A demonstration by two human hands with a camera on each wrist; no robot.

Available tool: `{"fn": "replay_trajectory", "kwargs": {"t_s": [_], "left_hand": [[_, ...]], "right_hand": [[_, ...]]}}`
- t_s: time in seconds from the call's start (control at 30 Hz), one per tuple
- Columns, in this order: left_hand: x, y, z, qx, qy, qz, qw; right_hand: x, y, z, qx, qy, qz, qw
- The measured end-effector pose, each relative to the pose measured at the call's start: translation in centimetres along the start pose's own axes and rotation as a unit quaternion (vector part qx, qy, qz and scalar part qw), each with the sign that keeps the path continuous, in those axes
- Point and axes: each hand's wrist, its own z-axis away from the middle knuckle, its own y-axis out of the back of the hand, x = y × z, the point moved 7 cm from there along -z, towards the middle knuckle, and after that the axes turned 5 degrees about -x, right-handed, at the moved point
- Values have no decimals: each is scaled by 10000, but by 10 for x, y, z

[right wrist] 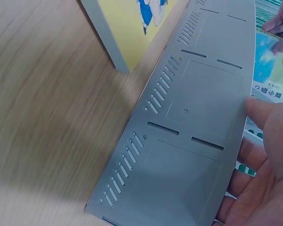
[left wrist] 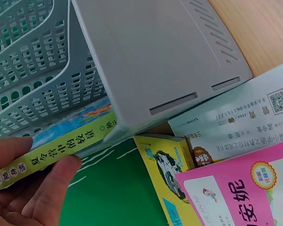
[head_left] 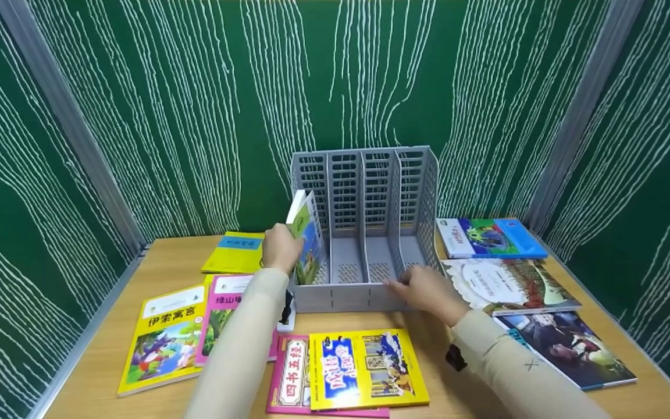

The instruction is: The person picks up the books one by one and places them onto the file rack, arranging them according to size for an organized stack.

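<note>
A grey file rack (head_left: pixel 346 298) with several upright slots stands on the table. My left hand (head_left: pixel 282 247) pinches a book (head_left: pixel 310 238) upright in its leftmost slot. In the left wrist view, thumb and fingers sit on either side of the book's light green spine (left wrist: pixel 68 146), whose lower end is down behind the rack's front wall (left wrist: pixel 151 52). My right hand (head_left: pixel 425 291) grips the top edge of that front wall toward the right. The right wrist view has the right thumb (right wrist: pixel 259 112) at the wall's edge, with the other fingers curled behind it.
Left of the rack lie a yellow book (head_left: pixel 163 337), a pink one (head_left: pixel 218 320) and another yellow book (head_left: pixel 233 253). In front, a yellow book (head_left: pixel 370 372) overlaps a pink one (head_left: pixel 288 372). Books, including a blue one (head_left: pixel 495 238), line the right side. Green walls (head_left: pixel 335 75) enclose the table.
</note>
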Motion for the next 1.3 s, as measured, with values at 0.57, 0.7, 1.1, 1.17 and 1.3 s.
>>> {"fn": "replay_trajectory", "kwargs": {"t_s": [0.57, 0.7, 1.1, 1.17, 1.3], "left_hand": [[-4, 22, 25, -5, -521, -135, 9986], [-6, 31, 32, 80, -625, 2, 9980], [-19, 12, 54, -171, -1566, -374, 9868], [-19, 2, 58, -552, -1847, -489, 9800], [-16, -14, 64, -1183, -2412, -706, 9607]], "right_hand": [[-32, 21, 30, 829, 811, 368, 9926], [-40, 21, 39, 586, 830, 361, 9942], [-50, -4, 61, -159, 984, 452, 9940], [-50, -9, 64, -331, 1050, 502, 9927], [-50, -20, 67, -775, 1229, 557, 9878]]}}
